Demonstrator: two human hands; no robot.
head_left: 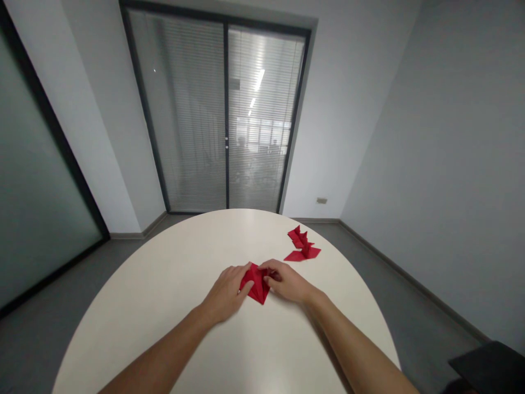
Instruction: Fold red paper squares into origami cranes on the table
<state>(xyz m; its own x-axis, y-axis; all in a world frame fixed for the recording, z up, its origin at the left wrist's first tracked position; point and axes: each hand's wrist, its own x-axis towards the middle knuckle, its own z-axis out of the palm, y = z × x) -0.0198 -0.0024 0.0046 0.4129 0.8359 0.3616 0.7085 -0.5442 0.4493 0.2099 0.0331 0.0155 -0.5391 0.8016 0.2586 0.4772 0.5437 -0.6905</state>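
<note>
Folded red paper (pixel 258 284) on desk (pixel 164 290), between our hands. Our left hand (pixel 227 291) rests on its left side, thumb and fingers apart. Our right hand (pixel 287 282) touches right side, fingers curled; can't tell if pinching. Red paper figures (pixel 304 254) beyond right hand, near desk's edge.

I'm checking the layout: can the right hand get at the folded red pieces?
Probably yes: the folded red pieces lie just beyond the right hand, with nothing visible between. It would likely have to leave the red paper it is touching first.
</note>
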